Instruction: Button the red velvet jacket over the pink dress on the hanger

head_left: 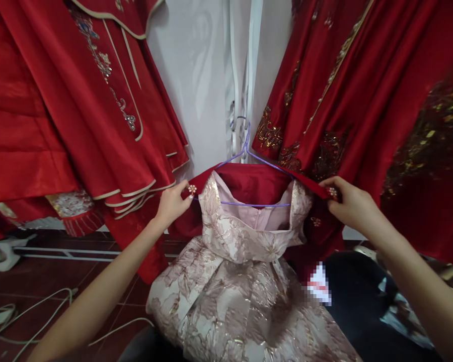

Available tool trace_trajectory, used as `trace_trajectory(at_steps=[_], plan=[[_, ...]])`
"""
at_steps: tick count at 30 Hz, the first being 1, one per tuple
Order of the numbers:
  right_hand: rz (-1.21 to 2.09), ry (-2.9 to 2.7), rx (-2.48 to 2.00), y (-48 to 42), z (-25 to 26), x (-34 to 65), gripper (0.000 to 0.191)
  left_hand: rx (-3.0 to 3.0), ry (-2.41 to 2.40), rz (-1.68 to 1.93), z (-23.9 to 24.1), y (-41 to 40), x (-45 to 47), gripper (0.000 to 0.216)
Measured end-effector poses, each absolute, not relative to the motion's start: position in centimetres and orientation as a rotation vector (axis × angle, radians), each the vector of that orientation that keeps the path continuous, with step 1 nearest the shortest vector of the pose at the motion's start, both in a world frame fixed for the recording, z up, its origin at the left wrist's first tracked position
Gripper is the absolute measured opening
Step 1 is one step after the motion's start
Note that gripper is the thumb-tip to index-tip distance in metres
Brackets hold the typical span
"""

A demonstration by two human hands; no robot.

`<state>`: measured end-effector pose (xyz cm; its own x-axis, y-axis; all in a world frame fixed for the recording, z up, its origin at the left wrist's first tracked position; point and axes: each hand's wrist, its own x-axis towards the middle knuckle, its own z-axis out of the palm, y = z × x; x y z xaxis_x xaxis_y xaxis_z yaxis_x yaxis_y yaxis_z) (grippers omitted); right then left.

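Observation:
A pale pink-and-gold brocade dress [245, 286] hangs in front of me on a thin purple hanger [246, 147]. Behind its neckline and over the shoulders spreads a red satin garment [254, 183]; whether it is a cape or a jacket I cannot tell. My left hand [171, 203] pinches one edge of this garment, beside a small flower-shaped ornament [192, 190]. On the other side my right hand [349, 201] grips the opposite edge, with a second flower ornament [332, 192] at the fingertips. Between both hands the cloth is stretched sideways.
Red gowns with embroidery hang on the left [94, 100] and on the right [347, 90]. White doors [196, 75] with handles stand behind. A pale cable [56, 317] and a metal bar [71, 254] lie low on the left, over dark red floor tiles [109, 296].

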<state>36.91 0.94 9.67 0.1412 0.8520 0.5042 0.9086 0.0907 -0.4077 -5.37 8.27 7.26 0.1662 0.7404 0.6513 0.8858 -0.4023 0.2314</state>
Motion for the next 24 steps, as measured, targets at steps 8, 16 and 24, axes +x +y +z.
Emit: trace_trajectory(at_steps=[8,16,24], plan=[[0.76,-1.565,-1.458,1.8,9.5,34.0,0.026,-2.411,-1.836,-2.019,9.7,9.0,-4.1,0.025],[0.866,-1.855,-1.056,1.9,7.9,23.2,0.024,-3.014,-1.45,-1.781,11.0,2.8,5.3,0.026],[0.968,-1.51,-0.923,1.5,4.9,23.5,0.029,-2.747,-1.556,-1.432,6.9,2.7,6.2,0.012]])
